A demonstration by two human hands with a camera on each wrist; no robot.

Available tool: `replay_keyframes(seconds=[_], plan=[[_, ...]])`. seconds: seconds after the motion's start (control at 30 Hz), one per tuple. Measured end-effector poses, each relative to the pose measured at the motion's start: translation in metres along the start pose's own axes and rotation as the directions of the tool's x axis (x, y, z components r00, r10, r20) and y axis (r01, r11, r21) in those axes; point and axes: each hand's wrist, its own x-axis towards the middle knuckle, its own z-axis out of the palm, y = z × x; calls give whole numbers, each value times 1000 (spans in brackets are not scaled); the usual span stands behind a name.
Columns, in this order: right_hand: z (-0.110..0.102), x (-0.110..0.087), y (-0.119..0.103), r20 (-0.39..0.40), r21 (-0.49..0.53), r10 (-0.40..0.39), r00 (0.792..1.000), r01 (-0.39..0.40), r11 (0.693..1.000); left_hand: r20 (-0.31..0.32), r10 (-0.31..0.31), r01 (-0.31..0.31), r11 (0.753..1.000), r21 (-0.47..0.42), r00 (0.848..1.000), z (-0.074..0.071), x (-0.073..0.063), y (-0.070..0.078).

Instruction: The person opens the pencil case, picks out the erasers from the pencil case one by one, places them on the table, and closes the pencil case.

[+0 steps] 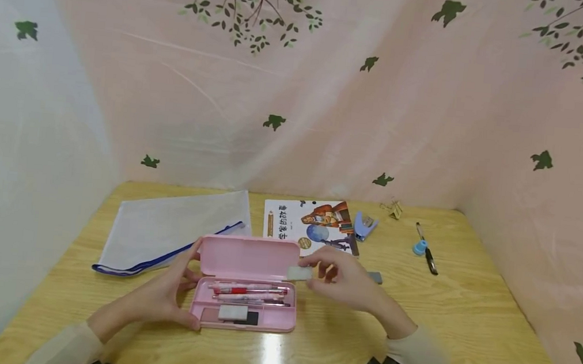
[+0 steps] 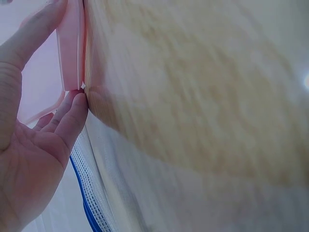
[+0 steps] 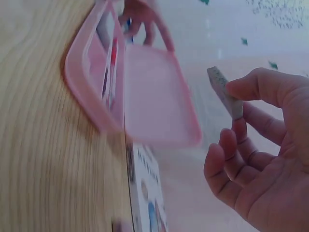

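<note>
A pink pencil case (image 1: 243, 257) lies with its lid raised on the wooden table. My left hand (image 1: 160, 296) holds its left end, thumb at the front corner and fingers behind by the lid, as the left wrist view also shows. Between thumb and fingers my right hand (image 1: 347, 280) pinches a greyish-white eraser (image 3: 224, 92), held up near the lid's right edge. Several pens (image 1: 248, 292) fill the long compartment. In the front compartment a white eraser (image 1: 233, 313) overlaps a small black piece (image 1: 252, 318).
Behind the case lie a white mesh zip pouch (image 1: 163, 223) with blue edging and a picture book (image 1: 288, 216). Farther right are a blue stapler-like item (image 1: 364, 227), a gold binder clip (image 1: 395, 209), a black pen (image 1: 431, 260) and a light-blue piece (image 1: 419, 248). A grey block (image 1: 375, 277) shows past my right hand.
</note>
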Motion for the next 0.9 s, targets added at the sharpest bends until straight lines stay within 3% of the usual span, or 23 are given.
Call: replay_keyframes(seconds=[0.23,0.4,0.63,0.73,0.9], plan=[[-53,-47,44,-128,-39,59,990,-64,997,0,7,-7,1000,15,1000,-1,-3,0],[-85,-78,79,-171,-114,92,981,-113,987,-4,21,-21,999,28,1000,-1,-5,-1],[-104,-109,106,-137,-171,67,988,-91,981,4,9,-9,1000,26,1000,1,-3,-1],[-107,-115,115,-115,-171,51,992,-70,983,2,-3,3,1000,19,1000,1,-2,-1],[-110,-117,126,-78,-176,67,995,-80,981,0,28,-28,999,23,1000,-1,-3,-2]])
